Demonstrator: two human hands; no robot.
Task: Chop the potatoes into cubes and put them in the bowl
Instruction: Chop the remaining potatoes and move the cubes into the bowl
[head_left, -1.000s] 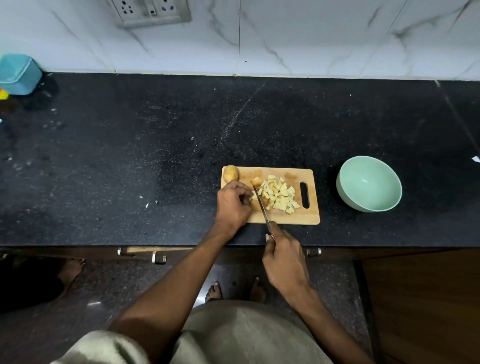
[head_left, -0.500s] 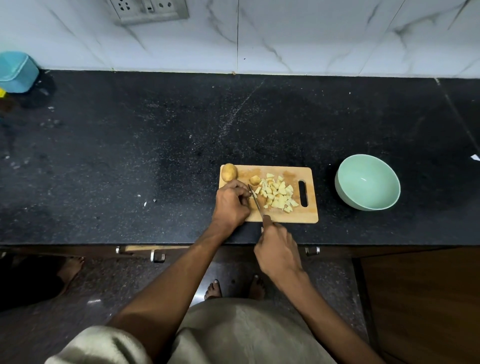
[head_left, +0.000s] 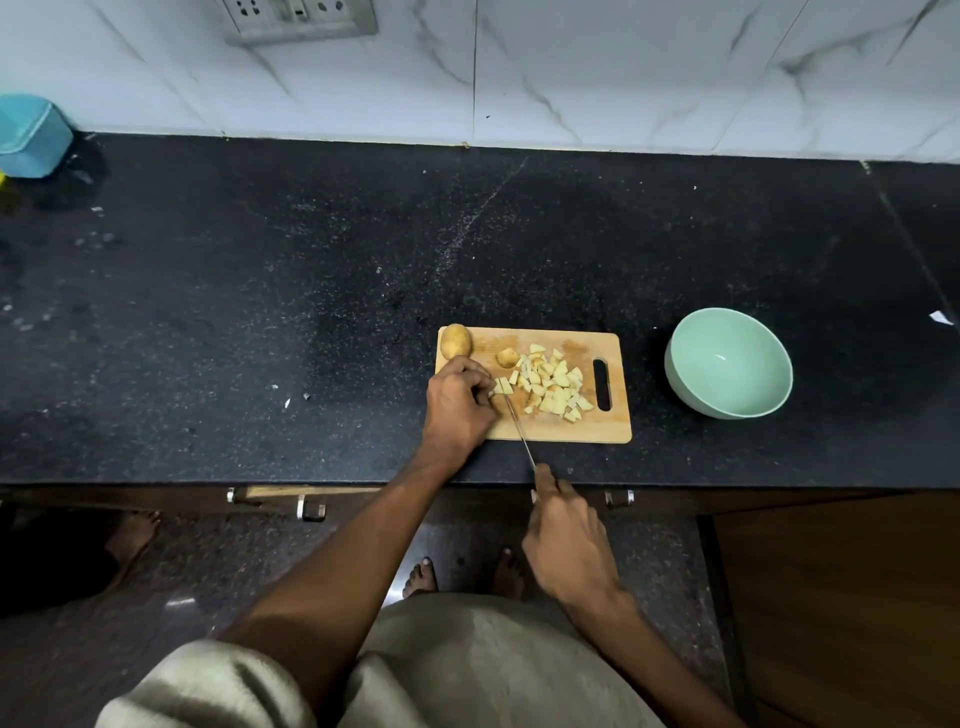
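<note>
A wooden cutting board (head_left: 608, 431) lies near the counter's front edge. On it is a heap of pale potato cubes (head_left: 553, 387), an end piece (head_left: 507, 357) and a whole potato (head_left: 455, 340) at the far left corner. My left hand (head_left: 457, 408) pins a small potato piece (head_left: 502, 385) at its fingertips. My right hand (head_left: 569, 545), off the counter's front edge, grips a knife (head_left: 519, 431) whose blade runs up to that piece. An empty mint-green bowl (head_left: 727, 364) stands to the right of the board.
The black stone counter (head_left: 260, 312) stretches wide to the left and behind the board. A blue container (head_left: 31, 135) sits at the far left by the marble wall. Small scraps (head_left: 288, 400) lie left of the board. Drawer handles (head_left: 311, 512) are below the edge.
My right hand has drawn back toward me with the knife, so the blade's tip now rests at the piece under my left fingertips. The left hand has stayed put.
</note>
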